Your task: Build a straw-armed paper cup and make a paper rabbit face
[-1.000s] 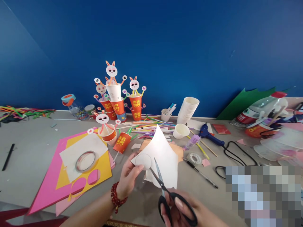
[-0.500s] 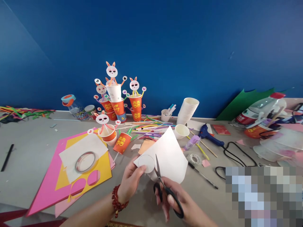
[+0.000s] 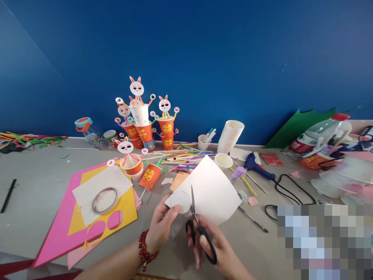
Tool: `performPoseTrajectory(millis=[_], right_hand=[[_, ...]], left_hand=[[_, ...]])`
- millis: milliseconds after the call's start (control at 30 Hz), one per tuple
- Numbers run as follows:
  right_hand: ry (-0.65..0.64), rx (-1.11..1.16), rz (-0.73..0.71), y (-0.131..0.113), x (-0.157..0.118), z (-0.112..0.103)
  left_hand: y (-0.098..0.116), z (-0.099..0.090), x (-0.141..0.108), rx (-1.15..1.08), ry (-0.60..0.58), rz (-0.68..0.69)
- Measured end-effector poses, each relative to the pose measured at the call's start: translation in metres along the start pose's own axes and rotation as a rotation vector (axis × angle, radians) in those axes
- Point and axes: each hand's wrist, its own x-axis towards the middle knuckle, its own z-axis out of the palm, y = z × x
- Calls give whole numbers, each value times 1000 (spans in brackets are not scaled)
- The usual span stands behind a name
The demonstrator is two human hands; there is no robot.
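My left grip (image 3: pixel 162 223) is clamped on the white sheet (image 3: pixel 214 188) by its left corner, above the bench (image 3: pixel 43 186); my right grip (image 3: pixel 208 237) is closed around the scissors (image 3: pixel 194 215). Judged: cutting beside the drawn circle (image 3: pixel 181 199); the next snip calls for steady paper.

Behind our left hand (image 3: pixel 162 222), we wear a bracelet (image 3: pixel 143 249) of glossy, dark red round beads, looped around the wrist in several strands with a small dangling end, while our right hand (image 3: pixel 214 241) and both slim forearms are bare.
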Motion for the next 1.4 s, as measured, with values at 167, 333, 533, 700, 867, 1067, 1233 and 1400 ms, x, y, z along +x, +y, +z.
performPoseTrajectory(millis=[167,333,533,700,867,1067,1233,1400], right_hand=[[19,-34,-17,-1,0,1],[28,-18,-15,1,0,1],[35,-9,-15,4,1,0],[40,-36,-22,2,1,1],[42,-32,-26,0,1,2],[26,-2,-45,3,2,2],[33,35,-31,6,1,1],[41,24,-35,4,1,1]], left_hand=[[1,0,-1,2,-14,-9],[1,0,-1,0,-17,-24],[1,0,-2,6,-9,-35],[-2,-1,-1,4,-9,-24],[-2,-2,-2,-23,-3,-43],[-3,-2,-2,-28,0,-47],[-4,-2,-1,23,2,-27],[-2,-1,-1,9,-9,-40]])
